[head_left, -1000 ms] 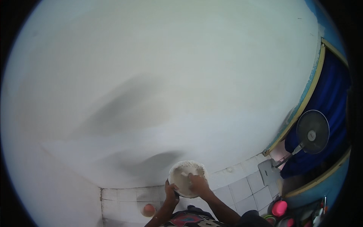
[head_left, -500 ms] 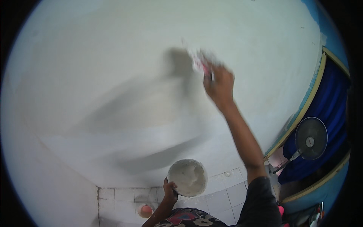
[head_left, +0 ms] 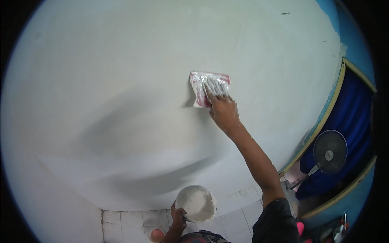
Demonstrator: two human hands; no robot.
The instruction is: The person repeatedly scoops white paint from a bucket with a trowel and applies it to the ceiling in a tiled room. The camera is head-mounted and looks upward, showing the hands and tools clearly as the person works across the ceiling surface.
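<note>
In my right hand (head_left: 223, 109) is a flat, roughly square red-and-white putty spreader (head_left: 198, 87), smeared with white paste. My fingers lie along its face, coated white, and the thumb is at its lower edge. The spreader is up against the pale wall (head_left: 133, 52), its shadow falling to the left. Low in front of me, my left hand (head_left: 178, 214) grips the rim of a round bowl (head_left: 196, 203). White putty coats the inside of the bowl, and its rim is crusted.
A standing fan (head_left: 330, 152) is at the right before a dark blue curtain (head_left: 352, 109) in a yellowish door frame (head_left: 324, 121). White floor tiles (head_left: 235, 222) run along the wall's foot. A round orange-pink object (head_left: 157, 235) lies near my left forearm.
My right hand has moved down and slightly left, and the spreader has turned from edge-on and blurred to broad face showing. The bowl sits slightly lower in view.
</note>
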